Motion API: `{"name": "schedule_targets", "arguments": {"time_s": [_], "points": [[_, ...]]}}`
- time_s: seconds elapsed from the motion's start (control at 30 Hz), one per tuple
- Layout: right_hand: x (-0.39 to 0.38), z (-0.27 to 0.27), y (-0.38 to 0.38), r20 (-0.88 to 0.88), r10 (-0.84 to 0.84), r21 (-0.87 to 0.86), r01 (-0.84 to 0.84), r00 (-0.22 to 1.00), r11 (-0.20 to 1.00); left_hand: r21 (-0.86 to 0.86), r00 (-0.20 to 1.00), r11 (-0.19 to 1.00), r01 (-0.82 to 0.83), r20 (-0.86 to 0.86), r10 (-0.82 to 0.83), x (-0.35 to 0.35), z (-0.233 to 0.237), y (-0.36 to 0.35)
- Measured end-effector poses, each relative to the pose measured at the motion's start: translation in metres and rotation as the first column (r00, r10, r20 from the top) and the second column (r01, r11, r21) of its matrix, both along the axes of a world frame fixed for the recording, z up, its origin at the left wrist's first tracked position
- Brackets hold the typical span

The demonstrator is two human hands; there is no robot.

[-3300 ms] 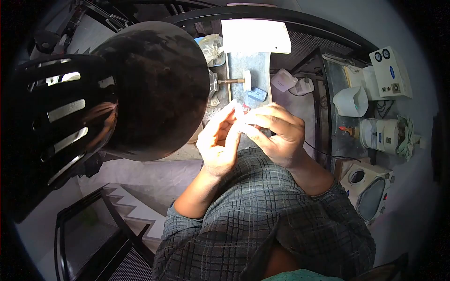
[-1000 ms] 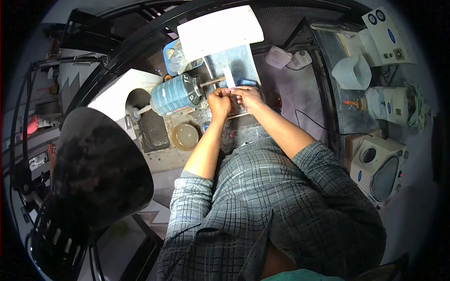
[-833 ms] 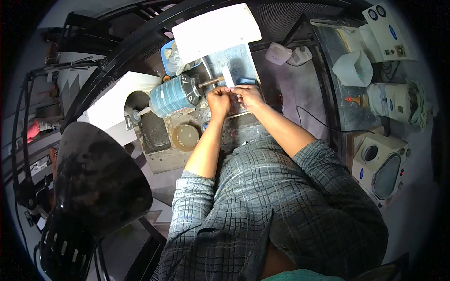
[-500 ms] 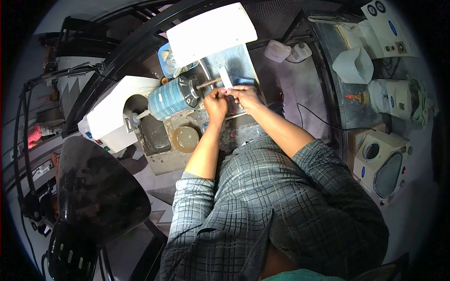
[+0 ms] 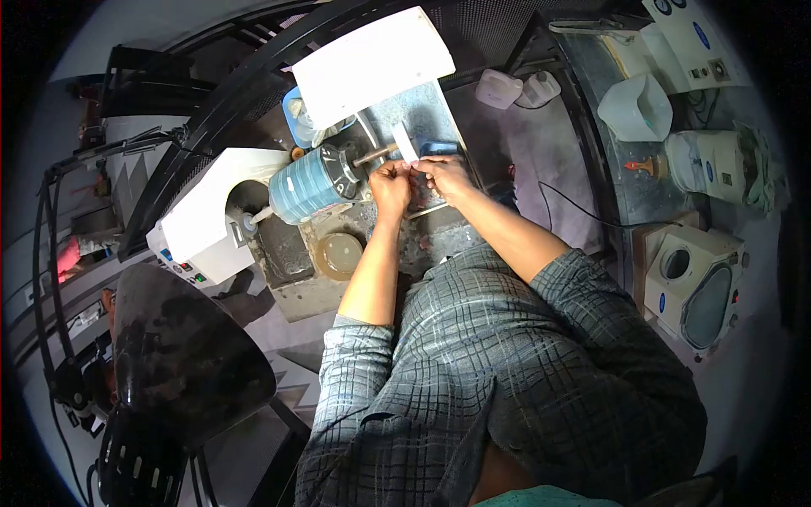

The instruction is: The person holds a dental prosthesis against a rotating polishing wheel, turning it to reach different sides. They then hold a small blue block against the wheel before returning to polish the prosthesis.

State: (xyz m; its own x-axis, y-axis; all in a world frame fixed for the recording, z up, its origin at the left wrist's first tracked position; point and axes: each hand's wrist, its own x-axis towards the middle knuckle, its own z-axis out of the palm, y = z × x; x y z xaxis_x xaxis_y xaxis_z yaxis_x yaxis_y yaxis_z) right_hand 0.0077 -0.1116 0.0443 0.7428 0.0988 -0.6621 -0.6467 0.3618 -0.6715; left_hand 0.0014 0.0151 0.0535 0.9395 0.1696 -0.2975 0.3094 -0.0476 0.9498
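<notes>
A white polishing wheel [image 5: 405, 142] sits on the metal shaft [image 5: 374, 155] of a blue motor [image 5: 304, 186]. Just below the wheel's near edge, my left hand [image 5: 390, 191] is closed in a pinch. My right hand [image 5: 446, 178] meets it from the other side, fingers also pinched. Between the fingertips is a small pink piece [image 5: 413, 166], mostly covered by them and right at the wheel's rim; its kind I cannot tell. Behind my right fingers lies something blue [image 5: 439, 147] in the metal tray [image 5: 432, 103].
A white hood [image 5: 372, 63] overhangs the tray. Left of my forearm stand a round bowl [image 5: 340, 255] of cloudy liquid and a second white housing [image 5: 203, 220] around the motor's other end. A black lamp shade [image 5: 190, 355] looms at lower left. Plastic jugs [image 5: 498, 89] stand at right.
My view has shifted slightly, so the bench sits a little lower and differently angled. Both hands stay together at the wheel, with the pink piece now less visible between the fingers.
</notes>
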Motion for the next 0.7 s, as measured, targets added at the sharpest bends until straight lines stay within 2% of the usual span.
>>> {"name": "schedule_targets", "arguments": {"time_s": [0.13,0.3,0.43,0.7], "points": [[0.001,-0.006,0.005,0.070,0.013,0.009,-0.014,0.997,1.000,-0.092,0.999,0.996,-0.020,-0.046,0.016,0.000,0.015,-0.001],[0.000,-0.004,0.010,-0.027,-0.007,-0.046,0.006,1.000,0.999,-0.102,0.996,0.995,-0.012,-0.094,0.002,0.004,0.015,0.003],[0.000,0.002,0.009,0.047,0.022,-0.018,-0.021,0.999,1.000,-0.165,0.992,0.986,-0.029,-0.124,0.009,0.002,0.020,0.005],[0.002,-0.003,0.006,0.016,0.006,0.024,-0.006,1.000,1.000,-0.183,0.980,0.979,-0.086,-0.193,0.050,0.004,0.019,-0.004]]}}
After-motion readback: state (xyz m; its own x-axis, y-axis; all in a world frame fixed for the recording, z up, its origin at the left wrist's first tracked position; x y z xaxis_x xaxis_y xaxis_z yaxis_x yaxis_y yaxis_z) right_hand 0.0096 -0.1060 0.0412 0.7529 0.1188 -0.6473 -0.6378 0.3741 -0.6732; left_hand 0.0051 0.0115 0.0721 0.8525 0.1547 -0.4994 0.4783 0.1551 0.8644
